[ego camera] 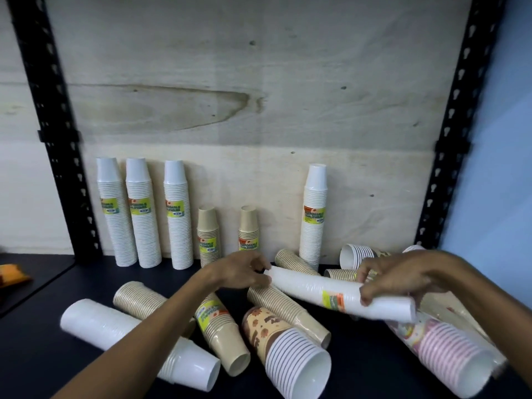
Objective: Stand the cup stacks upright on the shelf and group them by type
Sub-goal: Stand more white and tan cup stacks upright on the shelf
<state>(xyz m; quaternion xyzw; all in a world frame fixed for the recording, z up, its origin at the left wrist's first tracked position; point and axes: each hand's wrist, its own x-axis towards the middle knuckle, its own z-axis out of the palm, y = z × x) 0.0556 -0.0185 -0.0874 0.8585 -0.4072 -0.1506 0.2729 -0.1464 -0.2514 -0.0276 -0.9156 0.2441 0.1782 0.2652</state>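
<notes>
We hold one white stack (339, 296) with both hands, lying nearly level in the lower right of centre, above the heap. Our left hand (239, 272) pinches its narrow end, fingers closed round it; our right hand (400, 276) curls over the wide end, fingers wrapped on the sleeve just beside the yellow label (334, 301).

Each stack is a clear sleeve packed with nested cups. Along the back, four white stacks stand upright: three together at centre left (145, 214) and one alone at centre right (314, 214). Between them stand two shorter tan stacks (207, 237), partly hidden behind our left hand.

Lying down at the bottom of the frame we count one white stack at lower left (121, 332), at least four tan stacks (288, 309), a brown flowered stack (288, 347) with its open mouth toward us, a pink striped stack (449, 355) at lower right, and another patterned stack (359, 256) behind our right hand. More may lie hidden under the arms.

The shelf (51, 355) is dark and matte. Behind it stands a pale plywood panel (259, 96) between two black slotted posts (49, 110). A blue wall (506, 139) shows at the right edge.
</notes>
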